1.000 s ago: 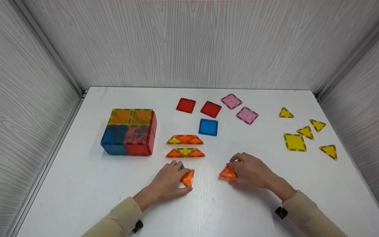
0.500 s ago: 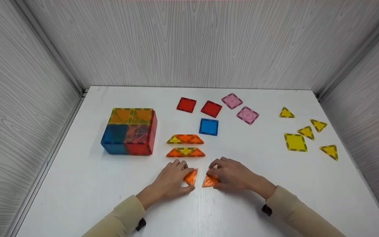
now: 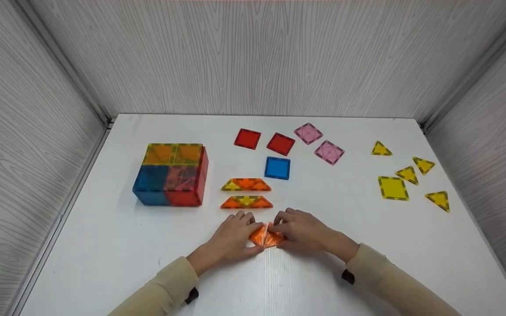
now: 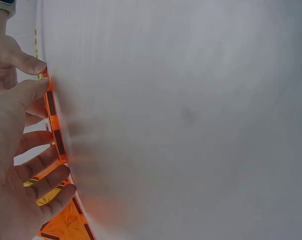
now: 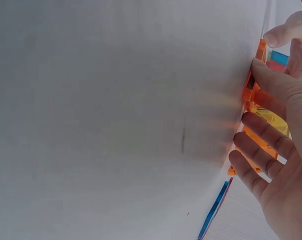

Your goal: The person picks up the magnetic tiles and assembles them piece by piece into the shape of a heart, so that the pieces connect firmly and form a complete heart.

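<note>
In the head view my left hand [image 3: 229,237] pinches an orange triangular magnetic tile [image 3: 258,237] between thumb and fingers at the table's front middle. Opposite it, my right hand [image 3: 305,232] grips a second orange triangular tile [image 3: 273,239]. The two tiles meet along a slanted seam, and the fingers cover their outer parts. From the left wrist, an orange tile edge [image 4: 53,117] with dark magnet strips runs beside the thumb. The right wrist view has an orange tile [image 5: 249,92] under the thumb, low against the white table.
Just beyond the hands lie two orange-and-yellow strips [image 3: 246,202] of joined triangles. A multicoloured tile box [image 3: 171,175] stands left. Further back are red squares [image 3: 247,138], a blue square [image 3: 277,168] and pink squares [image 3: 329,152]. Yellow triangles [image 3: 438,200] and a yellow square [image 3: 393,188] lie right.
My right hand has slid left with its orange tile and turned it, bringing it against the other one. The left hand has shifted slightly right with its tile.
</note>
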`<state>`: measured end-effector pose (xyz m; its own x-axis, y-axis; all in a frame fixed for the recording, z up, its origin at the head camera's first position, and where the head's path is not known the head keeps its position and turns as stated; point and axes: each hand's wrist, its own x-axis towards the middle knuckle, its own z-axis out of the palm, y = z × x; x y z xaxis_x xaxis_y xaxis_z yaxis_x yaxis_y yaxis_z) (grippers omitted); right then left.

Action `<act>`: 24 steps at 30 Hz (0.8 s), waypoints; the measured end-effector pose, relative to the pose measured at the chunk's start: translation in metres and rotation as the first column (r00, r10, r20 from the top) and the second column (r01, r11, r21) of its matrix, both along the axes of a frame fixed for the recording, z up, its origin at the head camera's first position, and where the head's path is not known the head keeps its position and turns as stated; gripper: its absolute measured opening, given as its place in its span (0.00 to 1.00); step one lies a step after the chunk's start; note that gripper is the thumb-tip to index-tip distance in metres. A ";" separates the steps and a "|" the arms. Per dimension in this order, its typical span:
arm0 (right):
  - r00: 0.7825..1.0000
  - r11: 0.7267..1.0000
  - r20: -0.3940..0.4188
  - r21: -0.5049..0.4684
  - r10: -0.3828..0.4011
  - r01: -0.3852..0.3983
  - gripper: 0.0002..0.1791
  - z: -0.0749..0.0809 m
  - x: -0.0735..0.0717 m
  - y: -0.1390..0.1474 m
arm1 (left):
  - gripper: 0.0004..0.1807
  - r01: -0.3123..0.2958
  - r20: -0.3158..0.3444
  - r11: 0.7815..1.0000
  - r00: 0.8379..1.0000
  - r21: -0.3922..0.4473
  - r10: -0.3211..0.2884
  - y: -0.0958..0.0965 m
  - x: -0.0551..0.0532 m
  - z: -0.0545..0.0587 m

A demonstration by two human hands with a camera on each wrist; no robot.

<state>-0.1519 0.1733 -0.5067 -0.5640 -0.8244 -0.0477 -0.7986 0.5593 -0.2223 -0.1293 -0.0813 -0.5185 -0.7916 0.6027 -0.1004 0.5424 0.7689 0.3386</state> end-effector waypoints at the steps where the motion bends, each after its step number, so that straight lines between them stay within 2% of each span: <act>1: 1.000 1.000 -0.002 0.001 0.002 -0.002 0.23 0.000 0.000 0.000 | 0.36 -0.002 0.003 1.000 1.000 0.003 0.002 0.000 0.000 0.000; 8: 1.000 0.999 -0.022 -0.032 0.012 -0.013 0.24 0.000 0.002 0.000 | 0.36 -0.012 0.017 1.000 1.000 0.009 0.012 -0.001 0.000 0.001; 12: 0.998 0.995 0.014 -0.075 -0.064 0.065 0.25 0.001 0.004 0.017 | 0.39 -0.011 0.005 1.000 1.000 0.002 0.011 0.000 0.002 -0.001; 15: 0.989 0.980 0.012 -0.137 -0.144 0.145 0.24 0.004 0.003 0.041 | 0.39 -0.008 -0.026 1.000 1.000 -0.006 0.008 0.002 0.002 -0.002; 19: 0.969 0.945 -0.045 -0.239 -0.241 0.224 0.23 0.006 0.000 0.080 | 0.38 -0.011 -0.051 1.000 0.999 -0.001 0.011 0.002 0.002 -0.002; 24: 0.915 0.892 -0.125 -0.306 -0.383 0.332 0.25 0.006 -0.001 0.128 | 0.37 -0.011 -0.044 1.000 0.999 0.010 0.011 0.003 0.002 -0.002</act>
<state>-0.1528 0.3013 -0.5005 -0.8006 -0.5311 0.2775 -0.5963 0.7519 -0.2814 -0.1271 -0.0786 -0.5203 -0.8017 0.5948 -0.0595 0.5484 0.7714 0.3227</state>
